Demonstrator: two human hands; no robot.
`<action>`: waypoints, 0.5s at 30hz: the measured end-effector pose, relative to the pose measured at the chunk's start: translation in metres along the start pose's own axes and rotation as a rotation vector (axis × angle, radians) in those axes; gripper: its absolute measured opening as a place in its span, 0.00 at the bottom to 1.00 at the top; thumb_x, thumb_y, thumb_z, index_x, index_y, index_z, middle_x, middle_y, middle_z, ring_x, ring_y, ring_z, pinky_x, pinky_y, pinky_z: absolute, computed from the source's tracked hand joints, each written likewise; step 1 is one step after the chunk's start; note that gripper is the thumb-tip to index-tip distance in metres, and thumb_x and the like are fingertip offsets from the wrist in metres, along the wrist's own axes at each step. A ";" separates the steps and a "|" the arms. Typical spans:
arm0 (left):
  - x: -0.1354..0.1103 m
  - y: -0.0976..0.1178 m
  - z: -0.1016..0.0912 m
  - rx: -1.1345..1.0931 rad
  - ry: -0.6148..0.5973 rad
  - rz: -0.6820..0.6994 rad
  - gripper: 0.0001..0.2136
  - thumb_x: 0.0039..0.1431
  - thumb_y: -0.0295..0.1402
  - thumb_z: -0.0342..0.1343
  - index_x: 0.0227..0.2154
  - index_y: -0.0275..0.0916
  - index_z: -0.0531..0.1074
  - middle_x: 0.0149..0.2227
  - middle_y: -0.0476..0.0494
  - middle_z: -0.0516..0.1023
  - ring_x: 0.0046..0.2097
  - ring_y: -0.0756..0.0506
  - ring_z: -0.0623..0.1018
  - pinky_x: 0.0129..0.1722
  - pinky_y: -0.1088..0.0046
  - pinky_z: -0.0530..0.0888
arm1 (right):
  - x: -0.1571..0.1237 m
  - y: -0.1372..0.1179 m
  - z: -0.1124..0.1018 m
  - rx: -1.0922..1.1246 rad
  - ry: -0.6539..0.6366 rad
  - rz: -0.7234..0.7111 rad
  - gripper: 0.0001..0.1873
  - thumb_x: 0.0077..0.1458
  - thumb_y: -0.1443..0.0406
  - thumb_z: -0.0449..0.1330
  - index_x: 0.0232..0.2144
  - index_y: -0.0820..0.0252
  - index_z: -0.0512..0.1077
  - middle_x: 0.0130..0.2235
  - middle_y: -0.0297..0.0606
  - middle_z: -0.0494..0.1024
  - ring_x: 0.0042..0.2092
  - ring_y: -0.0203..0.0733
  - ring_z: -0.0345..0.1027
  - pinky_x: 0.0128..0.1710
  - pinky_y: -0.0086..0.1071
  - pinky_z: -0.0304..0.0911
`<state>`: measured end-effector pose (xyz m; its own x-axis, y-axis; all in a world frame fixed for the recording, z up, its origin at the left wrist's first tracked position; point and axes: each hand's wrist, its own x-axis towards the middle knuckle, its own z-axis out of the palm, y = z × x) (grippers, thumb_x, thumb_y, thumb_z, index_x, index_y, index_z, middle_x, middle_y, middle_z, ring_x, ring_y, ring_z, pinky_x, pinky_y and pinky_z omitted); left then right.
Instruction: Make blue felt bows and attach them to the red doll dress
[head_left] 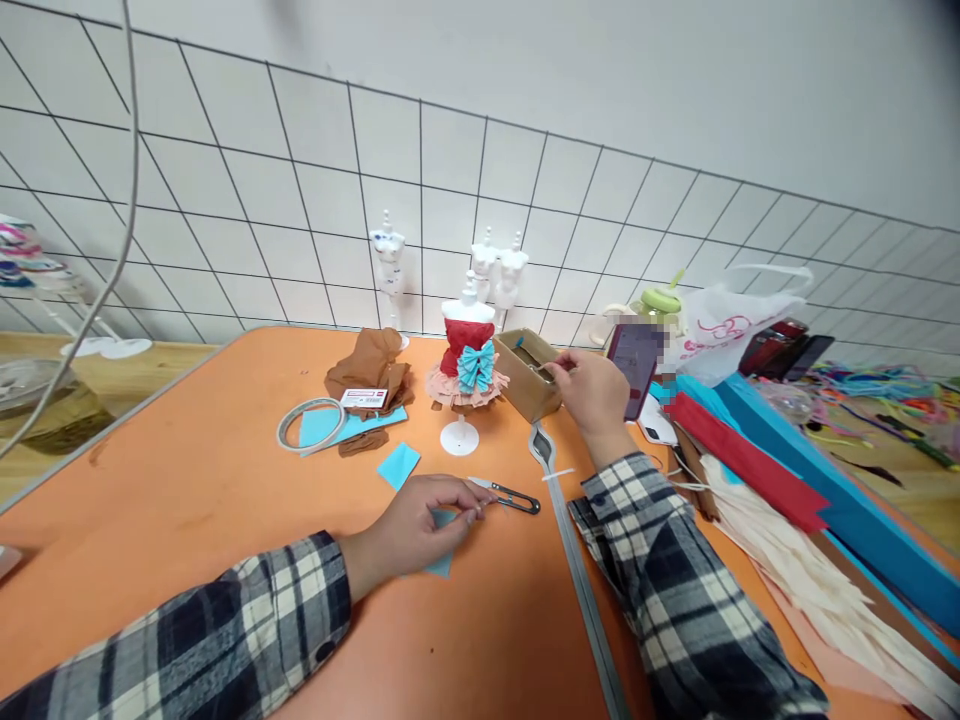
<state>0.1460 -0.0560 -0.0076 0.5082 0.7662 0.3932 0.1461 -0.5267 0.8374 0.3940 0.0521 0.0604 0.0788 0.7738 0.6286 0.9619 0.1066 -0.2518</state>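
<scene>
Pinching, hold unclear: right grip [595, 395] at box [527, 388] rim, left grip [420, 525] over roomy table [217, 470]

Pink markings cross a white bag [701, 335], and small print lines a red-and-white box [365, 398] on the table [217, 460]; the wording on both is too small or blurred to read.

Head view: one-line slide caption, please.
Right hand at a brown box beside a mannequin with red bodice and blue bow; left hand by snips on an orange table.
</scene>
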 end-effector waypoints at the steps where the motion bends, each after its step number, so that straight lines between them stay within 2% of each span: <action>1: 0.000 0.000 0.000 -0.009 -0.004 0.008 0.05 0.56 0.26 0.54 0.29 0.36 0.75 0.39 0.37 0.84 0.45 0.42 0.82 0.45 0.66 0.78 | 0.001 0.001 0.001 -0.021 -0.023 -0.022 0.12 0.57 0.58 0.57 0.32 0.56 0.78 0.32 0.40 0.80 0.36 0.46 0.70 0.29 0.32 0.53; 4: 0.000 -0.001 0.001 -0.024 -0.010 0.002 0.05 0.56 0.25 0.54 0.29 0.36 0.75 0.38 0.37 0.83 0.45 0.42 0.82 0.45 0.67 0.77 | 0.003 0.005 0.004 -0.047 -0.090 -0.069 0.14 0.59 0.64 0.53 0.39 0.54 0.79 0.37 0.41 0.81 0.39 0.46 0.70 0.32 0.33 0.56; 7: 0.000 -0.002 0.001 -0.037 -0.008 -0.033 0.05 0.56 0.25 0.54 0.30 0.36 0.75 0.38 0.38 0.83 0.46 0.42 0.81 0.45 0.67 0.78 | 0.002 0.006 0.004 -0.052 -0.123 -0.066 0.19 0.58 0.70 0.50 0.39 0.52 0.80 0.41 0.39 0.81 0.41 0.46 0.71 0.34 0.34 0.59; 10: 0.000 -0.002 0.000 -0.023 -0.012 -0.047 0.06 0.56 0.25 0.54 0.30 0.36 0.75 0.39 0.38 0.83 0.46 0.42 0.81 0.45 0.67 0.78 | 0.002 0.006 0.002 -0.047 -0.179 -0.032 0.18 0.56 0.69 0.51 0.36 0.51 0.81 0.42 0.38 0.81 0.40 0.46 0.71 0.34 0.34 0.60; 15: 0.001 0.000 -0.002 0.016 -0.009 -0.040 0.06 0.56 0.26 0.54 0.31 0.35 0.77 0.39 0.37 0.84 0.45 0.43 0.81 0.45 0.67 0.78 | 0.005 0.008 0.000 0.006 -0.300 0.004 0.16 0.53 0.67 0.54 0.38 0.50 0.80 0.43 0.37 0.81 0.41 0.47 0.72 0.34 0.34 0.60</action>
<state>0.1451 -0.0543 -0.0067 0.5094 0.7833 0.3564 0.1796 -0.5018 0.8461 0.4026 0.0566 0.0617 0.0009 0.9240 0.3824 0.9601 0.1062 -0.2587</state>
